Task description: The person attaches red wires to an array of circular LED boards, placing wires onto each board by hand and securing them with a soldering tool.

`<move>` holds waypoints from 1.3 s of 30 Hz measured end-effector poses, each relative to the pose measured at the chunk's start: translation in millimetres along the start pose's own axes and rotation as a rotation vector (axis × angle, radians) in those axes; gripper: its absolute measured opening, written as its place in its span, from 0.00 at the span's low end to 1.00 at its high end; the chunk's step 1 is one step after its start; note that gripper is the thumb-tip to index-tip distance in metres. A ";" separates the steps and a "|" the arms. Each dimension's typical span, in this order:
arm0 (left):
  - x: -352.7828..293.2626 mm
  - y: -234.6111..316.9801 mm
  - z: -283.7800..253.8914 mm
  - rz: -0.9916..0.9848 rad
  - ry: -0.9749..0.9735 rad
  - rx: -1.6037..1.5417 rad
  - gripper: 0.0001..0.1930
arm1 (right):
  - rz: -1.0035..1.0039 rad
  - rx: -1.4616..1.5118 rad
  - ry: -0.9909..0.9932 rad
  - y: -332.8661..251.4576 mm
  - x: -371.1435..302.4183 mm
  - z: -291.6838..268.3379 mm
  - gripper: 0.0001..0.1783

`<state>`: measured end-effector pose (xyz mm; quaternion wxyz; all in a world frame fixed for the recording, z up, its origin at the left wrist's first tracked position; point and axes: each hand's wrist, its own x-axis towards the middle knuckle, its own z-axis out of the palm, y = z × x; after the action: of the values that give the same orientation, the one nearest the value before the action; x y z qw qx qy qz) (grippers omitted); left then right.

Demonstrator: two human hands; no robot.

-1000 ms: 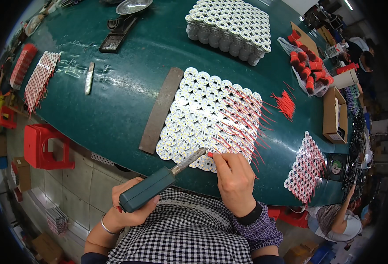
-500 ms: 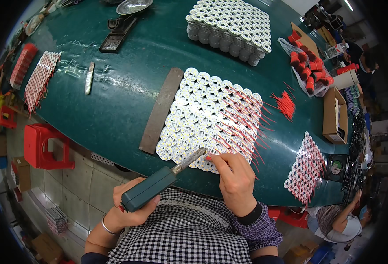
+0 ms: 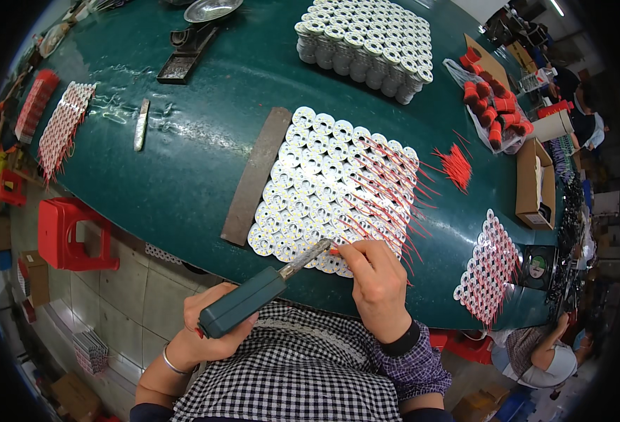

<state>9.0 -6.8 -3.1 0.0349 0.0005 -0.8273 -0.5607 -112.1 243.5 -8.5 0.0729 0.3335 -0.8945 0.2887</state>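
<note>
My left hand (image 3: pixel 215 323) is wrapped round a dark green soldering iron (image 3: pixel 245 301), its metal barrel slanting up and to the right. The iron's tip lies over the near edge of a sheet of round white LED boards (image 3: pixel 297 190). Close beside the tip, my right hand (image 3: pixel 381 290) is closed in a pinch on a red wire (image 3: pixel 334 250); only a short red end shows past the fingertips. Rows of red wires (image 3: pixel 384 190) stick out from the boards on the sheet's right side. A brown flat bar (image 3: pixel 257 176) runs along the sheet's left edge.
Loose red wires (image 3: pixel 456 169) lie right of the sheet, with a wired board sheet (image 3: pixel 487 271) nearer the right edge. Behind stands a tall board stack (image 3: pixel 366 46). A bag of red wire bundles (image 3: pixel 496 105) and a cardboard box (image 3: pixel 535 186) are at right.
The soldering iron and my left hand have shifted slightly up and right, bringing the tip closer to my right fingertips. My right hand has barely moved and keeps its pinch.
</note>
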 end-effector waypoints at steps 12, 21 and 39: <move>-1.3 -1.1 -1.6 -0.008 0.003 -0.017 0.11 | 0.007 -0.009 0.013 -1.2 2.9 -0.1 0.15; -12.0 -0.1 -6.7 -0.040 -0.001 0.038 0.10 | 0.003 -0.027 0.021 -2.0 2.7 -1.2 0.15; -1.5 -1.6 -1.8 0.030 -0.006 0.025 0.11 | -0.033 -0.109 0.043 -2.4 0.6 1.7 0.16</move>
<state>10.6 -9.0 -4.0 0.0410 -0.0133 -0.8342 -0.5498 -111.0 240.7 -8.6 0.1149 0.3375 -0.9015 0.2453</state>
